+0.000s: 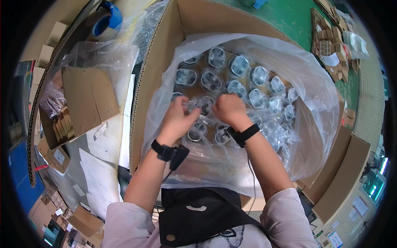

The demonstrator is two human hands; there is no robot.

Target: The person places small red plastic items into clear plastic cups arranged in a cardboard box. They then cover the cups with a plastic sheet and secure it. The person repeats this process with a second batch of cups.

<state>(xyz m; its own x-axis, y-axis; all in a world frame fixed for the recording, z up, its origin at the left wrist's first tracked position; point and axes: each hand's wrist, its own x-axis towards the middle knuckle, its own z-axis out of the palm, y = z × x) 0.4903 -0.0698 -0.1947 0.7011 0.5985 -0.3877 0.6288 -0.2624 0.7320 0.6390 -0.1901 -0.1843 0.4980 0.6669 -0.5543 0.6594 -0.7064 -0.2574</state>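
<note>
The left hand (181, 118) is partly open, thumb and fingers spread apart beside a clear, plastic-wrapped container (204, 103) that sits between the two hands; whether the fingertips touch it, I cannot tell. The right hand (229, 109) is curled nearly into a fist on the other side of it, and what its fingers grip, if anything, is hidden. The container is inside a large cardboard box (155, 78) lined with a translucent plastic bag (186, 171), where many other clear containers (211, 81) stand close together, mostly beyond the hands and to their right. Left of the large box are a smaller open carton (89, 95), loose white paper (99, 180) and a blue tape roll (108, 20).
</note>
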